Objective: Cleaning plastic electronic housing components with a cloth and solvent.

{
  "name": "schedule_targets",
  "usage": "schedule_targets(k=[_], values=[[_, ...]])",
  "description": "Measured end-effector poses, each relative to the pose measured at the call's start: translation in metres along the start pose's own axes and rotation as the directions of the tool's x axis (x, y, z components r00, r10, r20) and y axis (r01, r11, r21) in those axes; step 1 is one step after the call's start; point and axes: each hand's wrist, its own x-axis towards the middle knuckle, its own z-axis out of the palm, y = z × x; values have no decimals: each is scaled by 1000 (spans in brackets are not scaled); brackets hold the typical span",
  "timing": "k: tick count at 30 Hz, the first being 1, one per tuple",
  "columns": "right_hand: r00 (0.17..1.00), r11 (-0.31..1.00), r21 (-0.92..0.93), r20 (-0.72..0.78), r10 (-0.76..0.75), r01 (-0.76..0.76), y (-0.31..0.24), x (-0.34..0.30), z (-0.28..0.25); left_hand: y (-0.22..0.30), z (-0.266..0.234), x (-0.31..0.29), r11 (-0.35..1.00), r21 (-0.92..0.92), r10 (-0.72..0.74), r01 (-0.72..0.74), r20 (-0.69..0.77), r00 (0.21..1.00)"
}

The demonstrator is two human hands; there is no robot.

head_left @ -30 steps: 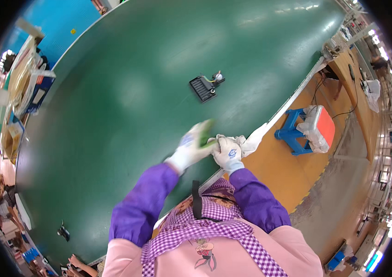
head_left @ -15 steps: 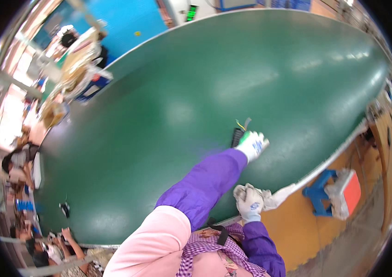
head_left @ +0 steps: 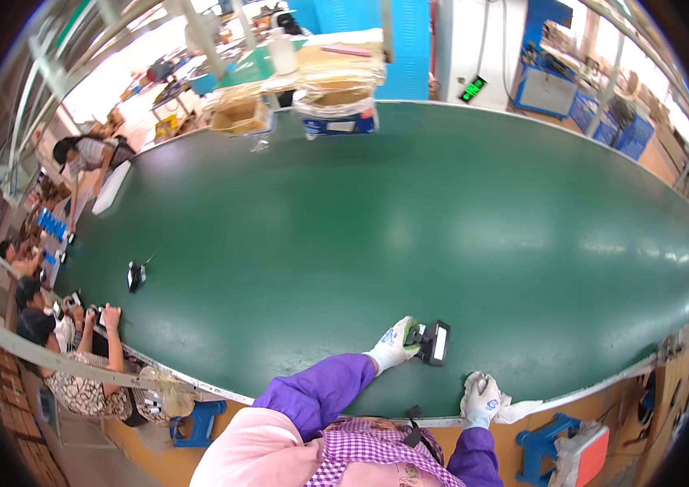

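My left hand (head_left: 397,343), in a white glove with green on the palm side, grips a small black floodlight (head_left: 436,344) by its back. Its pale rectangular front panel faces to the right, and it is tilted just over the green worktop. Whether it touches the surface I cannot tell. To the right, at the near edge of the table, my gloved right hand (head_left: 481,398) has its fingers curled over a crumpled white cloth (head_left: 519,411). Part of that cloth trails out to the right along the edge; what lies under the fingers is hidden.
The long green worktop (head_left: 296,243) carries another small black item (head_left: 136,276) with a wire at the left. Several people sit along the left end. Cartons (head_left: 243,118) and a blue box (head_left: 336,123) stand at the far edge. A blue stool (head_left: 538,448) is on the floor at right.
My left hand has drawn the floodlight nearer and turned it, so its pale front now shows. The view has swung left; my right hand stays at the table edge with the cloth.
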Motion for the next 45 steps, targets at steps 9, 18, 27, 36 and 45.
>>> schedule_targets(k=[9, 18, 27, 36, 45], values=[[988, 991, -62, 91, 125, -120, -27, -2, -21, 13, 22, 2, 122, 887, -340, -445, 459, 821], [999, 952, -303, 19, -49, 52, -28, 4, -10, -3, -30, 33, 846, 492, -221, -203, 671, 707], [998, 975, -214, 49, -47, 56, -10, -8, -12, -17, -3, -45, 739, -198, -372, 644, 677, 635], [973, 979, -162, 171, 154, -126, -45, 14, -14, -33, 35, -66, 813, -406, -337, 418, 257, 906], [836, 987, -158, 538, 107, -24, -142, 22, -14, -22, 41, -64, 679, -602, -288, 421, 309, 906]])
